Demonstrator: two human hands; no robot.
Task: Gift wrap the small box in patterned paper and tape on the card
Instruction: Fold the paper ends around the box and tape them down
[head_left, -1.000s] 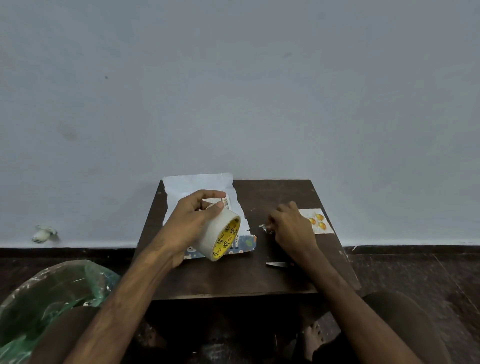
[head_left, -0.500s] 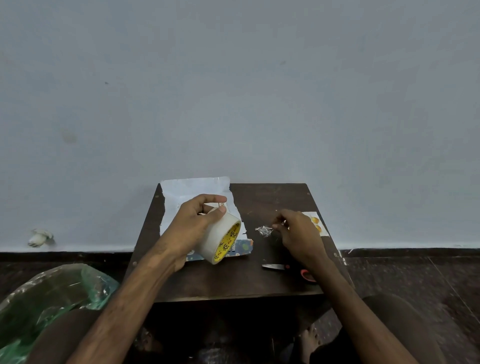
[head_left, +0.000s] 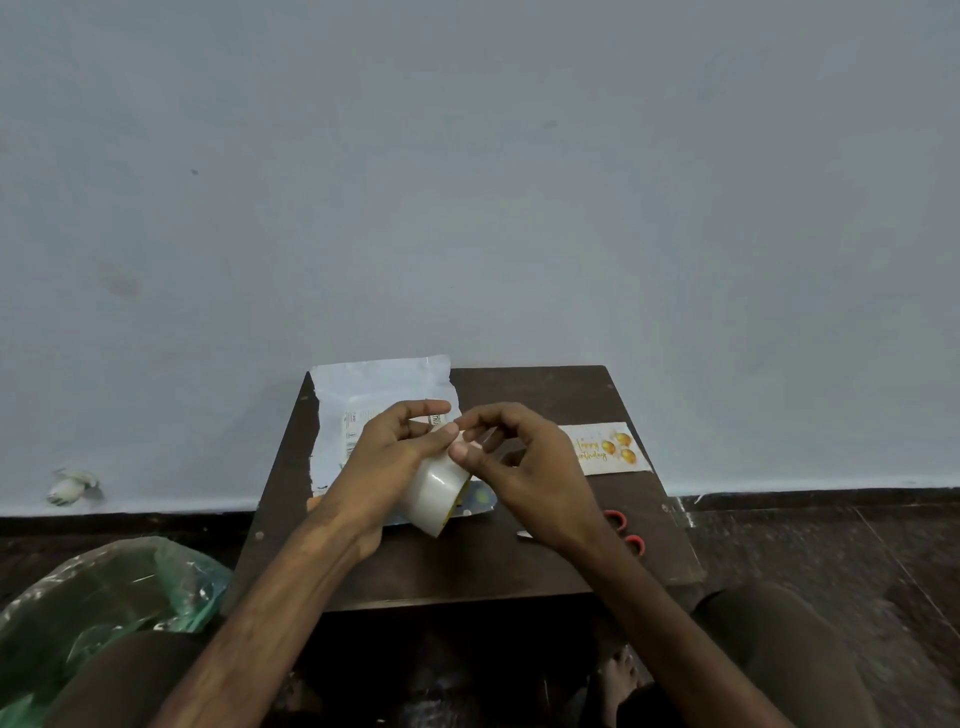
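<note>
1. White tape roll (head_left: 435, 493), light and stiff-cored with clingy film, hangs over the table's (head_left: 467, 571) middle.
2. Left hand (head_left: 387, 457) grips its barrel; right hand (head_left: 530, 467) pinches at its rim, where the loose end likely peels.
3. Card (head_left: 605, 449) lies at right.

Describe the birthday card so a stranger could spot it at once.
Start at the small dark wooden table against the grey wall. Near its right edge, beyond the red-handled scissors, lies a flat white rectangular card. It alone bears gold balloons and gold script.
</note>
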